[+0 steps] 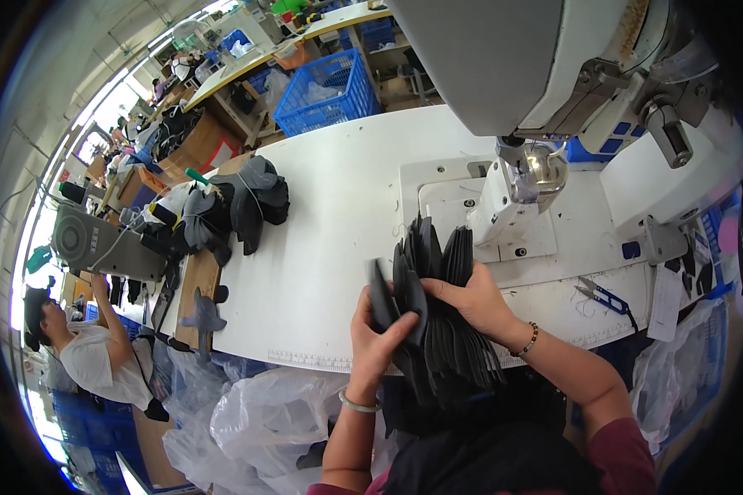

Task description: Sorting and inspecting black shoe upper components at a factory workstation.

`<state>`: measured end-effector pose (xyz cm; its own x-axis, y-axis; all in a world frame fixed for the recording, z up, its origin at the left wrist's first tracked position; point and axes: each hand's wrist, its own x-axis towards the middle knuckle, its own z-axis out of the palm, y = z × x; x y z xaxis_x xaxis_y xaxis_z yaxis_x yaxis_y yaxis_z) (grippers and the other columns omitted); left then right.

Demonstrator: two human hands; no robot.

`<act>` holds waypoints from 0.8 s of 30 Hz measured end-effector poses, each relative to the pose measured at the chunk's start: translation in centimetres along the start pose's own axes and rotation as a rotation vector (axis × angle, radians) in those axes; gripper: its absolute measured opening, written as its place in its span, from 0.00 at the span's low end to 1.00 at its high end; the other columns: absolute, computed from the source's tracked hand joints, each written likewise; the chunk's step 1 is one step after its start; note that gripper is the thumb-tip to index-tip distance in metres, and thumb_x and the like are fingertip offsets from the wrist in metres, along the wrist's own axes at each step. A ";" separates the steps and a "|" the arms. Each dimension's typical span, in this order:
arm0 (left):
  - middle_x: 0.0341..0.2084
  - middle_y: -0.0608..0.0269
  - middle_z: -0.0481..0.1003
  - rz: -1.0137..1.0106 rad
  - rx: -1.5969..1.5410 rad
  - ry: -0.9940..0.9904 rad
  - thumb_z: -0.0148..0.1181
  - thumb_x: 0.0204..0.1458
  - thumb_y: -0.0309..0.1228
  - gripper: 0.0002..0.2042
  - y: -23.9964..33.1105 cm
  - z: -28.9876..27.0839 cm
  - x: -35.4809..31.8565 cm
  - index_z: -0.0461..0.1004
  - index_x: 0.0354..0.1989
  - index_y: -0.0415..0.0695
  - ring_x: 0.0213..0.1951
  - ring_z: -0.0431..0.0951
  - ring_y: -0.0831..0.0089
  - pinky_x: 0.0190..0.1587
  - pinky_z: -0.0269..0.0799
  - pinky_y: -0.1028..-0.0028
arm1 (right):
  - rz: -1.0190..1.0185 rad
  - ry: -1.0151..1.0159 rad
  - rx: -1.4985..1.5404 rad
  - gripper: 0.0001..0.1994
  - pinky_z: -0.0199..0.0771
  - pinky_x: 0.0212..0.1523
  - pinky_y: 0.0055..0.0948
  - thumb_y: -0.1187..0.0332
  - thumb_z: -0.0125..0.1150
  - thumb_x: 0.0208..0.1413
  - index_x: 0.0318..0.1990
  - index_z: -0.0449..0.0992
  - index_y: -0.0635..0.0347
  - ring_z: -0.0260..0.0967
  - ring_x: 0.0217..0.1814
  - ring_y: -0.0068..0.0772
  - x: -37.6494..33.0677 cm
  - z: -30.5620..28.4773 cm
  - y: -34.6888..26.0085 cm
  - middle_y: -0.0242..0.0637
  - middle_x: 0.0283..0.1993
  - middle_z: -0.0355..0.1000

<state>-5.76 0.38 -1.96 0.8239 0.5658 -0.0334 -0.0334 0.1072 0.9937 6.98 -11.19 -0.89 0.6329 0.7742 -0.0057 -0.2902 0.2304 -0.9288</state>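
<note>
fingers point(404, 326) curled shut, gripping black fabric pieces point(446, 330)

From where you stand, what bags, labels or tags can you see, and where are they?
Paper tag: white slip hanging off the table's right edge.
Plastic bags: clear and whitish, crumpled below the table's near edge, left of the hands.
Plastic bag: clear, hanging at the right.
Ruler strip: pale, along the table's near edge.

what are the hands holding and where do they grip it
Both hold a fanned stack of dark fabric pieces: left hand pinches the front piece's left edge, right hand clasps the stack's right side.
</note>
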 end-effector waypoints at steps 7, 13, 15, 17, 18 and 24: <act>0.43 0.59 0.69 0.149 -0.151 0.209 0.58 0.49 0.24 0.13 -2.1 -0.2 0.7 0.67 0.43 0.37 0.46 0.68 0.74 0.52 0.62 0.75 | 0.005 -0.097 -0.018 0.21 0.69 0.49 0.25 0.70 0.66 0.48 0.48 0.68 0.68 0.70 0.46 0.24 -0.3 0.4 -0.3 0.37 0.43 0.73; 0.37 0.63 0.67 0.369 0.124 0.309 0.58 0.49 0.21 0.14 -3.3 0.0 1.2 0.68 0.45 0.35 0.37 0.68 0.80 0.41 0.65 0.80 | 0.025 -0.185 -0.237 0.32 0.65 0.54 0.28 0.67 0.72 0.41 0.52 0.61 0.69 0.67 0.51 0.28 0.9 0.4 0.1 0.41 0.48 0.70; 0.38 0.62 0.65 0.311 0.049 0.312 0.58 0.50 0.23 0.15 -2.8 0.5 0.7 0.67 0.47 0.34 0.37 0.67 0.79 0.40 0.65 0.80 | 0.026 -0.186 -0.231 0.32 0.65 0.54 0.28 0.66 0.72 0.41 0.52 0.61 0.69 0.67 0.50 0.29 1.0 0.3 0.5 0.41 0.48 0.70; 0.39 0.61 0.64 0.256 -0.026 0.315 0.58 0.50 0.25 0.17 -2.6 0.4 0.5 0.67 0.48 0.33 0.37 0.67 0.78 0.40 0.65 0.79 | 0.025 -0.188 -0.225 0.33 0.65 0.54 0.28 0.66 0.72 0.41 0.53 0.61 0.69 0.67 0.50 0.29 1.0 0.2 0.6 0.42 0.48 0.69; 0.39 0.61 0.64 0.258 -0.047 0.248 0.59 0.50 0.29 0.20 -2.5 -0.1 0.3 0.65 0.50 0.33 0.38 0.67 0.78 0.41 0.64 0.79 | -0.004 -0.179 -0.252 0.32 0.65 0.54 0.28 0.66 0.71 0.42 0.52 0.61 0.69 0.67 0.50 0.29 1.0 0.3 0.6 0.42 0.48 0.69; 0.33 0.66 0.66 0.543 0.213 0.123 0.61 0.47 0.37 0.28 -2.3 0.1 -0.1 0.61 0.53 0.33 0.38 0.67 0.78 0.44 0.63 0.79 | -0.007 -0.124 -0.236 0.30 0.66 0.53 0.28 0.68 0.70 0.42 0.52 0.62 0.69 0.68 0.50 0.28 0.7 0.6 0.6 0.41 0.48 0.70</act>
<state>-5.74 -0.01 -4.25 0.6487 0.5860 0.4857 -0.3066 -0.3829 0.8714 6.85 -10.14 -1.19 0.5370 0.8429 0.0331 -0.1014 0.1034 -0.9894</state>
